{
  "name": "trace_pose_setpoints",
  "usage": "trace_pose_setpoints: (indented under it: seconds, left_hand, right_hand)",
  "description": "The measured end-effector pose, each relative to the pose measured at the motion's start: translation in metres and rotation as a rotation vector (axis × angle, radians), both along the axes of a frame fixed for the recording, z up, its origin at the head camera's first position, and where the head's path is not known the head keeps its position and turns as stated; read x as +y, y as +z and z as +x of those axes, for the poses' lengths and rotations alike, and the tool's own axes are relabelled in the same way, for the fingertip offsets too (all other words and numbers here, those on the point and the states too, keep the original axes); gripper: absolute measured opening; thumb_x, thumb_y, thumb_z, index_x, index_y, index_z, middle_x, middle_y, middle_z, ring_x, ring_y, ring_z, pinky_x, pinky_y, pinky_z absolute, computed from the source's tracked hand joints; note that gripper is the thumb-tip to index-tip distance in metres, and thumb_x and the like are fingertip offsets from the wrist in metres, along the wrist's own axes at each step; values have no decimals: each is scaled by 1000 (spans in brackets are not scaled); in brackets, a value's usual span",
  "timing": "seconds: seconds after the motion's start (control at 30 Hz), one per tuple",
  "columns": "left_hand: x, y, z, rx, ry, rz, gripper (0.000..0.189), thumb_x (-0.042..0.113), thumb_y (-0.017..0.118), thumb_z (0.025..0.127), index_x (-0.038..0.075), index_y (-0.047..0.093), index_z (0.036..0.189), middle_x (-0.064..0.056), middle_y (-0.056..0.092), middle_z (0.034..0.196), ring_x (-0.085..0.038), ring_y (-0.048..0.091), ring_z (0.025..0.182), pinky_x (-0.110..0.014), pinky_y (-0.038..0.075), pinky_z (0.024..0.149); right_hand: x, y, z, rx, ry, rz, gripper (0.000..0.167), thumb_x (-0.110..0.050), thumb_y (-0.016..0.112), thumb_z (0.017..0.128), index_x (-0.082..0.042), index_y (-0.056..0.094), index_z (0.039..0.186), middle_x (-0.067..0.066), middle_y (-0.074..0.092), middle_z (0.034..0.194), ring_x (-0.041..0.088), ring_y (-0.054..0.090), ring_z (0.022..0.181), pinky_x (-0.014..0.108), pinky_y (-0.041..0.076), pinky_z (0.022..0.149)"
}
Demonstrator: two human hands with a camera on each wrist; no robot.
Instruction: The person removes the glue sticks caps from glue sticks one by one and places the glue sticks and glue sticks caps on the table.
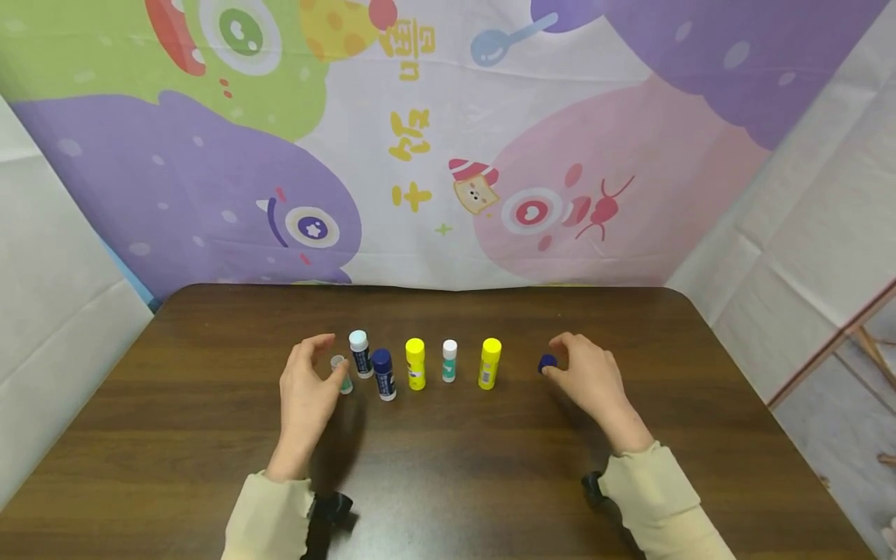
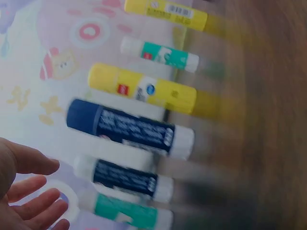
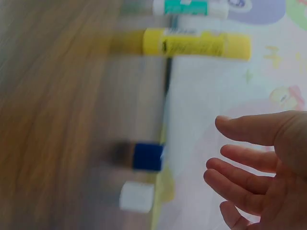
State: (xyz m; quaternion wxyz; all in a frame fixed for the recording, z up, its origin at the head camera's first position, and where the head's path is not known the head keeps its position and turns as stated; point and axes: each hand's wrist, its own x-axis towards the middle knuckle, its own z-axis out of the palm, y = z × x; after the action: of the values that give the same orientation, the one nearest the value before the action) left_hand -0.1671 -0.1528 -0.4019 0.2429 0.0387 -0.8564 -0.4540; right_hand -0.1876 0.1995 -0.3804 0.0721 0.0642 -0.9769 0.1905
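Six glue sticks (image 1: 416,364) upright on the worktop (image 1: 448,467)! Four look capped, the leftmost two seemingly bare; blue cap (image 1: 547,363) and white cap (image 3: 136,196) sit right. Left hand (image 1: 308,393) by the sticks, right hand (image 1: 590,376) by the caps, fingers released.

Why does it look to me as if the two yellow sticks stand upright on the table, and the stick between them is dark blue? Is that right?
Not quite: the middle stick is white and green, not dark blue, as the head view shows. The two yellow sticks do stand upright on the table, on either side of it.
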Motion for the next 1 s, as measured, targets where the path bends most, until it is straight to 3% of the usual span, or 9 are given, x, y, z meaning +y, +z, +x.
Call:
trace_pose_setpoints:
  seconds: [0.17,0.43,0.6,0.8,1.0]
  left_hand:
    - [14,12,6,116,-15,-93,36,0,68,74,1,58,109,-17,58,105,-31,55,100,-43,41,84]
    - [39,21,13,148,-113,-147,32,2,69,76,5,60,107,-11,60,102,-25,58,81,-37,45,71]
    - [59,17,19,149,-180,-181,27,2,69,76,5,62,102,-9,61,100,-24,59,88,-37,48,73]
    - [84,9,20,144,-180,-247,23,5,70,75,9,65,97,-4,64,94,-21,60,88,-35,47,71]
    - [104,-2,16,54,-247,-267,22,10,69,77,11,64,98,-2,64,97,-20,61,90,-35,49,73]
  right_hand:
    - [-19,5,3,73,35,-41,38,-25,70,78,-3,60,108,12,64,99,25,60,81,45,43,78]
    - [-44,8,3,111,76,-157,40,-26,70,79,-6,59,112,10,62,101,24,60,87,40,47,74]
    - [-57,1,2,106,69,-195,43,-27,72,77,-7,59,113,7,62,101,23,60,87,39,48,73]
    - [-68,-3,-2,102,71,-227,41,-26,71,78,-8,59,113,7,61,101,24,59,87,38,47,72]
    - [-71,-2,-3,99,68,-231,40,-26,71,78,-8,60,111,8,61,100,21,57,85,36,47,71]
